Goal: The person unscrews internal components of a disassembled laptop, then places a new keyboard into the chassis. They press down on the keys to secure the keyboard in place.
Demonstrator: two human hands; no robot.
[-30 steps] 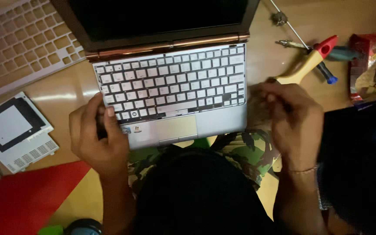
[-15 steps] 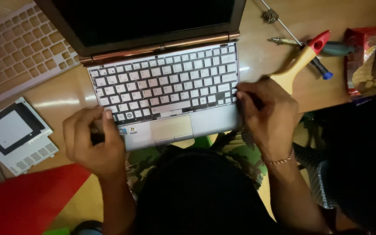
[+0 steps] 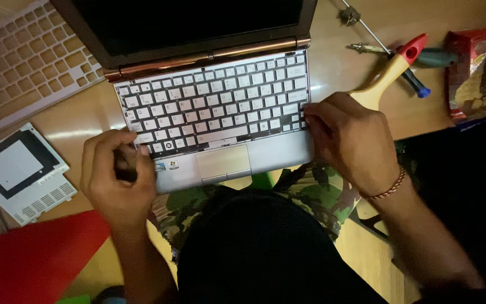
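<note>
The bench [image 3: 361, 22] is a pale wooden surface, cut off on every side by the frame. At its near edge, centred, sits the small silver laptop [image 3: 215, 107], lid open, dark screen leaning away from me; the top of the lid is out of view. Its front edge overhangs the bench edge above my camouflage-clad lap.

At the far left corner lies a bare white keyboard frame [image 3: 23, 67], its key openings empty, partly cropped. Below it, by the left edge, lies a white plastic cover panel [image 3: 21, 174] with a dark square recess and vent slots. A red sheet [image 3: 35, 259] fills the near left corner; what it is cannot be made out.

At the right edge lies a red foil bag [image 3: 479, 73], opened; its contents are too dark to identify.

My right hand [image 3: 352, 143] rests at the right end of the keyboard, fingertips pressed together against the edge of the key area; whether they pinch anything is hidden under the knuckles. A beaded bracelet circles that wrist.

My left hand [image 3: 116, 174] covers the front left corner of the palm rest, grip curled shut around a small dark object [image 3: 124, 166], mostly concealed.

Beyond my right hand lie a wooden-handled tool [image 3: 386, 76] with a red end, a dark screwdriver [image 3: 428, 59] crossing it, and a thin metal rod [image 3: 355, 17].
</note>
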